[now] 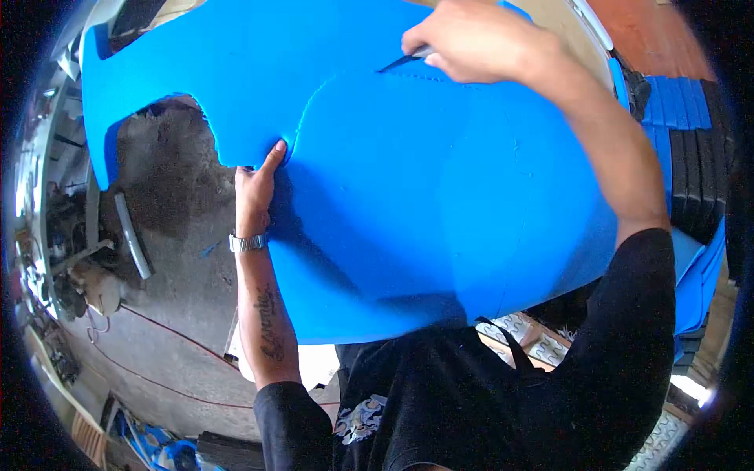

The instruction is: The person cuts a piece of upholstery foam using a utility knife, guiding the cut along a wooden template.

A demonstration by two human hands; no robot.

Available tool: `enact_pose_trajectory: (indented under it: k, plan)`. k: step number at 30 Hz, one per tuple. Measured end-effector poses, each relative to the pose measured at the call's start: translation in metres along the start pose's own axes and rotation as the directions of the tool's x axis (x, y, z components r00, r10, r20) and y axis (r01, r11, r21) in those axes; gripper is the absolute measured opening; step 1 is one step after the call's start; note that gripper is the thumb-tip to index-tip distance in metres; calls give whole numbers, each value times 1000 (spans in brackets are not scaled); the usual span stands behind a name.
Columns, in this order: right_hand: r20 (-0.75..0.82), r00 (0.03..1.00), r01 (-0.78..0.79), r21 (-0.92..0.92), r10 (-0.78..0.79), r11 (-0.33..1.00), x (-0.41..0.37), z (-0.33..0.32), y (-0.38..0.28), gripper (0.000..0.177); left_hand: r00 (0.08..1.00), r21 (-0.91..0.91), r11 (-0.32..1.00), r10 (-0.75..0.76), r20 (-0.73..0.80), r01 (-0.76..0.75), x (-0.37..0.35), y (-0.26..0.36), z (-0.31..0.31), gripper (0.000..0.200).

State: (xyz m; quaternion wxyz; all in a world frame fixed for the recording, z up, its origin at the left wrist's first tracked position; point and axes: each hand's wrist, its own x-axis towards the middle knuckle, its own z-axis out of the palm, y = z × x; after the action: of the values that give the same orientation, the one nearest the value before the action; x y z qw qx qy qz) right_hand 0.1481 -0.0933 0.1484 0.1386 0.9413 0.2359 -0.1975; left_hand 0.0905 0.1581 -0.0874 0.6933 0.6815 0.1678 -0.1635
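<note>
A large bright blue foam sheet spreads out in front of me, with a curved cut-out on its left side. A rough curved line runs across its upper part, and a fainter line goes down its right side. My right hand is closed round a knife, whose dark narrow blade points left and meets the sheet along the curved line. Most of the knife's handle is hidden in the hand. At the sheet's left edge, my left hand grips the foam, thumb on top and fingers hidden underneath.
Blue and black foam pieces are stacked at the right. On the grey floor at left lie a metal bar and a thin red hose. Metal springs show beneath the sheet's near right edge.
</note>
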Motion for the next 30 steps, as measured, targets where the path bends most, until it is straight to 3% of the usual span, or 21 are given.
enact_pose_trajectory:
  k: [1, 4, 8, 13, 16, 17, 18, 23, 26, 30]
  plan:
    - [58, 998, -17, -30, 19, 999, 11, 13, 4, 25, 1000, 20, 1000, 1, -1, -1, -2, 2, 1, 48]
    - [-24, 999, 40, 96, -38, 995, 36, 64, 11, 24, 1000, 34, 999, -16, -23, 17, 3, -5, 0, 48]
    - [8, 996, 91, -15, -90, 996, 20, 46, 19, 24, 1000, -6, 1000, -18, 0, 18, 2, -6, 0, 49]
    - [24, 1000, -20, 71, 19, 997, -26, -5, 10, 19, 995, 21, 994, -103, -13, 103, 2, 0, -1, 52]
    - [-1, 999, 34, -45, -34, 998, 2, 42, 15, 28, 994, 35, 994, -104, -21, 105, 1, -1, -1, 54]
    - [7, 999, -42, 18, 42, 999, 12, 59, 13, 32, 997, 49, 996, -74, -32, 75, 3, -1, -1, 54]
    - [-10, 1000, 11, 35, -10, 999, 16, 65, 10, 35, 998, 63, 997, -45, -41, 48, 4, -3, -1, 53]
    - [-70, 997, 31, 3, -31, 1000, -12, 47, 23, 25, 992, -13, 993, -119, 28, 119, 3, 0, -2, 52]
    - [118, 986, -119, 4, 118, 993, -35, 1, 11, 21, 997, 12, 997, -76, -13, 76, -2, 5, 1, 52]
    - [27, 998, -63, -8, 63, 998, -6, 61, 21, 24, 997, 42, 996, -73, -13, 73, 3, -5, -2, 55]
